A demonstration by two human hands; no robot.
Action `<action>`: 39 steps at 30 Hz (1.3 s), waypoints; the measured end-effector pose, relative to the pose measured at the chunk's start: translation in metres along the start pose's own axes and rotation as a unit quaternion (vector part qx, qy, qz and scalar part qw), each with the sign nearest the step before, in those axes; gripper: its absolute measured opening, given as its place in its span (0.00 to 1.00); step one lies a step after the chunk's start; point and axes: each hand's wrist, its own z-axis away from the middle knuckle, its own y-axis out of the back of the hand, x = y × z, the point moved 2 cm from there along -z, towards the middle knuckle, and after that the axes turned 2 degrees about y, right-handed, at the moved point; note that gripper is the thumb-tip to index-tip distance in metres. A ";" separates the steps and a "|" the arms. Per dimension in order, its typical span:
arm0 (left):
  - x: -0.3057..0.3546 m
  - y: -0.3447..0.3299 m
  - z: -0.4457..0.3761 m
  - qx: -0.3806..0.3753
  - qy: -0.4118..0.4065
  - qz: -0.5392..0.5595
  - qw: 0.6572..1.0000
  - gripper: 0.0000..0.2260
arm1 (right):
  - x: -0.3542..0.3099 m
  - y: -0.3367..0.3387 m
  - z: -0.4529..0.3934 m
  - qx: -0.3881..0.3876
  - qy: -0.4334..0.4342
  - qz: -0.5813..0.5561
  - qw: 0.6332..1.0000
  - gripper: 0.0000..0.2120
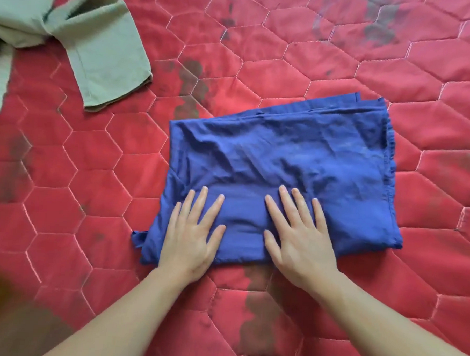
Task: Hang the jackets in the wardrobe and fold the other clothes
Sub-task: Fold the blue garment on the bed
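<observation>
My left hand (191,235) lies flat on the blue garment (279,174), fingers straight and slightly spread, palm down on the near left part of the cloth. My right hand (298,234) lies flat beside it in the same way, fingers straight and fanned, pressing the near middle of the fabric. Neither hand grasps anything; both only press down. A strip of blue cloth shows between my two hands.

The blue garment is folded into a rough rectangle on the red quilted bedcover (368,65), a little right of the middle of my view. Its long axis runs left to right across me, tilted slightly so that the right end sits a bit farther away than the left. The layered edges stack up along the far right corner, and a small tab of cloth sticks out at the near left corner. The surface is creased.

Well apart from it, at the far left, lies a pale green garment (99,50), unfolded and rumpled, with one sleeve or leg pointing toward me, its hemmed end nearest.
</observation>
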 end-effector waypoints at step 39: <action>0.050 0.104 0.007 -0.003 0.182 0.439 0.880 0.11 | -0.120 0.047 0.001 0.071 -0.198 -0.534 0.819 0.21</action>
